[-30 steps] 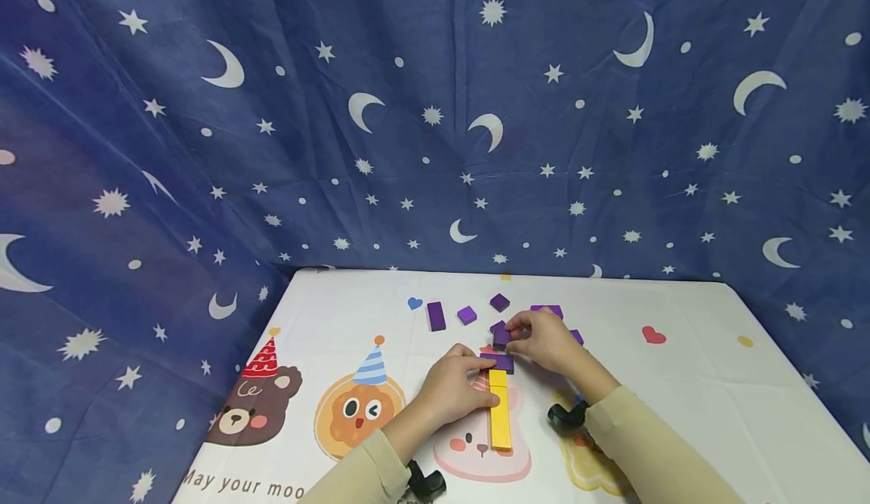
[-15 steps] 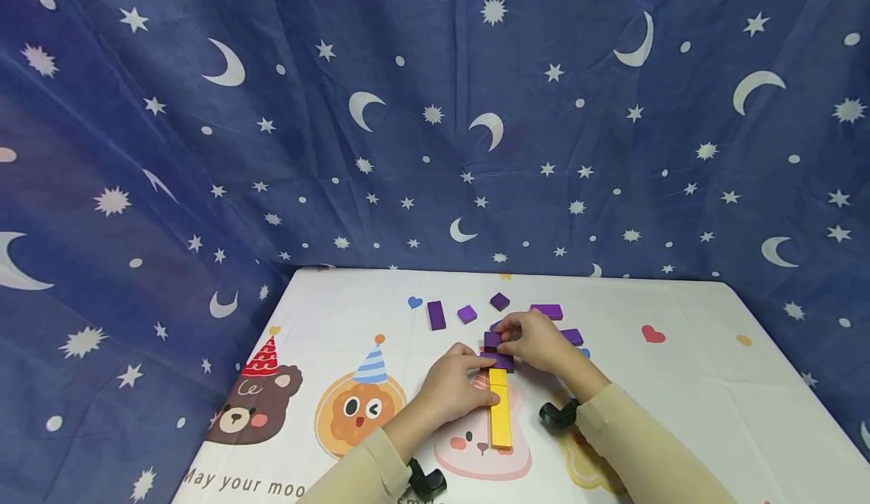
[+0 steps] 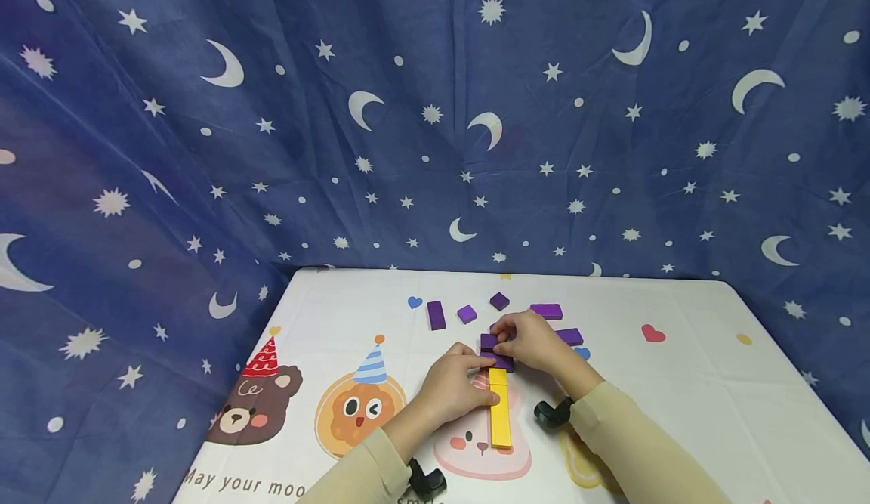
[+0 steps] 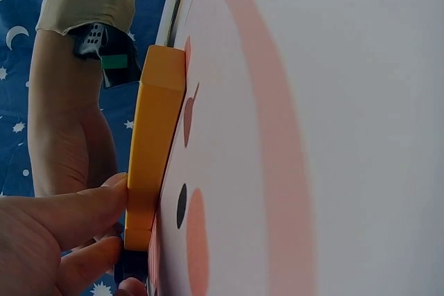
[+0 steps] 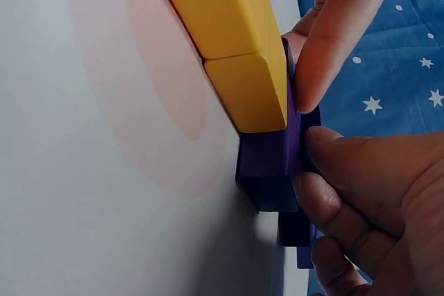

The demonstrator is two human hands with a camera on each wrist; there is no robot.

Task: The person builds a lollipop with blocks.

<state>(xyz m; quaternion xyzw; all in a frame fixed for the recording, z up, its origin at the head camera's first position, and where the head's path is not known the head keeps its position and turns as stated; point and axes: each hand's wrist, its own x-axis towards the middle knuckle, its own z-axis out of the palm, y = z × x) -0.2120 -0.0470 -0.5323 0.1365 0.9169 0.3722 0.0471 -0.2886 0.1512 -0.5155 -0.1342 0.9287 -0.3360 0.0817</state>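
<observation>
A long yellow block (image 3: 501,422) and a short yellow block (image 3: 498,376) lie end to end, with a purple block (image 3: 505,363) set crosswise at their far end. My left hand (image 3: 450,388) rests its thumb on the yellow row and its index finger on the crosswise purple block. Just beyond that block, my right hand (image 3: 535,342) pinches a small purple block (image 3: 488,342) between thumb and fingers. In the right wrist view, the right hand (image 5: 395,202) reaches in beside the crosswise block (image 5: 267,154) and mostly hides the piece it holds.
Loose purple blocks lie farther back: an upright-lying one (image 3: 436,316), a small one (image 3: 467,313), a dark one (image 3: 499,301), and two to the right, one far (image 3: 547,311) and one nearer (image 3: 569,336). A starry curtain (image 3: 435,149) hangs behind the white table (image 3: 714,383).
My right hand has moved left and slightly toward me, bringing the small purple block against the far side of the crosswise block's left part. My left hand has stayed in place.
</observation>
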